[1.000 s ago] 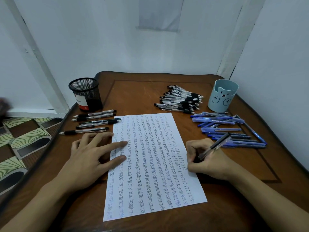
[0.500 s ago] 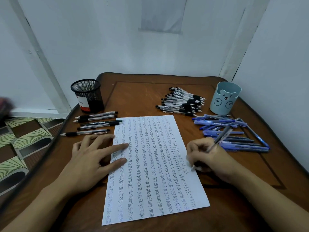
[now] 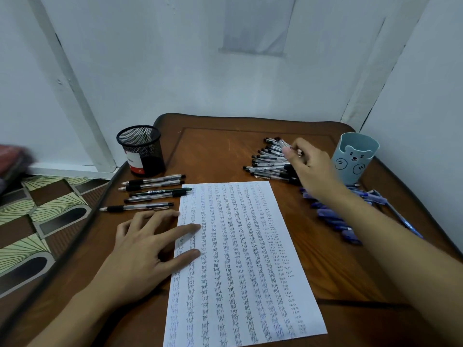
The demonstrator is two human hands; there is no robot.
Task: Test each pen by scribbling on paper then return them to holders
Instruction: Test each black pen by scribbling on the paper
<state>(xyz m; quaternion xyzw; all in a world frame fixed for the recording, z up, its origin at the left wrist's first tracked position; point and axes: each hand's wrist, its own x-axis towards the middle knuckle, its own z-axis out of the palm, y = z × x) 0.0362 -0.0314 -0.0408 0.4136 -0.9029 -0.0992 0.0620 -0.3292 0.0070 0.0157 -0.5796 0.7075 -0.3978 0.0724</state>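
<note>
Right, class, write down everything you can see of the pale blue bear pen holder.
The pen holder is a pale blue cup, plastic by its look, with a smooth wall. A cartoon bear face and two paw outlines mark its front, where the rim seems cut into two rounded ears. It stands upright at the far right of the table, near the wall corner. No pens show above its rim. At its foot lie blue pens; the right hand is to its left, apart from it.
</note>
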